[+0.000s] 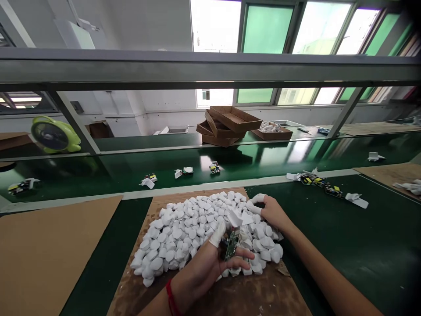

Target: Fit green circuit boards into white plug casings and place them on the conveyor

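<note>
My left hand (210, 263) is closed on a small green circuit board (232, 243), which it holds tilted above a heap of white plastic pieces (184, 232). A white part (234, 217) stands at the board's upper end. White covering wraps the thumb, and two lower fingers stretch out past the board. At the heap's far right edge, my right hand (271, 210) touches the white pieces with its white-covered fingertips. Those fingers are bent and apart, and no separate piece shows in them. The heap lies on a brown board (263, 294).
Several circuit boards with white parts (324, 184) lie at the right. Others, such as one board (215, 167), rest on the green belt (164, 153) beyond. Stacked brown trays (230, 125), a green fan (54, 135) and a metal beam (210, 68) stand farther back. Cardboard (49, 245) covers the left.
</note>
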The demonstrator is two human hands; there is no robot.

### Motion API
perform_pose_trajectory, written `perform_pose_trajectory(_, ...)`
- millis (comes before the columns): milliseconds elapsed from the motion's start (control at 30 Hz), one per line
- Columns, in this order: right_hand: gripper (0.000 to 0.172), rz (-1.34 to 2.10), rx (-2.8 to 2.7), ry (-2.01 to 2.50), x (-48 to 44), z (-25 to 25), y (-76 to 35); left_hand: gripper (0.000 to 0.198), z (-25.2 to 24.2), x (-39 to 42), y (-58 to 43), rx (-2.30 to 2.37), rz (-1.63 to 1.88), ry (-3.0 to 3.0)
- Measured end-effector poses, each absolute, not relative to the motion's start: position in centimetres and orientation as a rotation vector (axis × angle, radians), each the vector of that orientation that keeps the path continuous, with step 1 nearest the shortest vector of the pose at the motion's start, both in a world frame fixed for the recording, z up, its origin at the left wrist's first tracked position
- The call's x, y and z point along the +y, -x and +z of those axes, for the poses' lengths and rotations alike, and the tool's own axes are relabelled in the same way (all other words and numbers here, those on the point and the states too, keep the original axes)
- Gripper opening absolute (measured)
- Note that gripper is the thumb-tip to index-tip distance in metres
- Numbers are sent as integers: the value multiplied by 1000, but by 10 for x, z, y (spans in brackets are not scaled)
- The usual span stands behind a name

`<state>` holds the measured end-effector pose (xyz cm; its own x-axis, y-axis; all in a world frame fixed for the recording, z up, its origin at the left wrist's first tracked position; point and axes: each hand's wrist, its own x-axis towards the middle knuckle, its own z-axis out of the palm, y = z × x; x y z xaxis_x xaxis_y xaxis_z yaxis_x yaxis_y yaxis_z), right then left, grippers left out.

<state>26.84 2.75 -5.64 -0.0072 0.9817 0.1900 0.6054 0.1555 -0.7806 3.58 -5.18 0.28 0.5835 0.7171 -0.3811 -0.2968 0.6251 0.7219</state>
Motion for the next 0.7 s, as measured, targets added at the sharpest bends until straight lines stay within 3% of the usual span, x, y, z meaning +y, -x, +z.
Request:
perform_pose_trajectory(300,24,598,-1720,1476,25,-55,-274,36,-15,-32,-31,576,738,-625)
perform_pose_trajectory(433,34,730,-1675,1423,24,-57,-277,32,-20,-24,-24,565,774,-679)
perform_pose_trajectory(567,50,713,-1589,1387,23,-43,-284,15,-23,-15,-18,553,855,-671)
perform_pose_trajectory(700,42,676,-1615,1444,23,-27,-288,11,-26,-10,-15,543,946,-644)
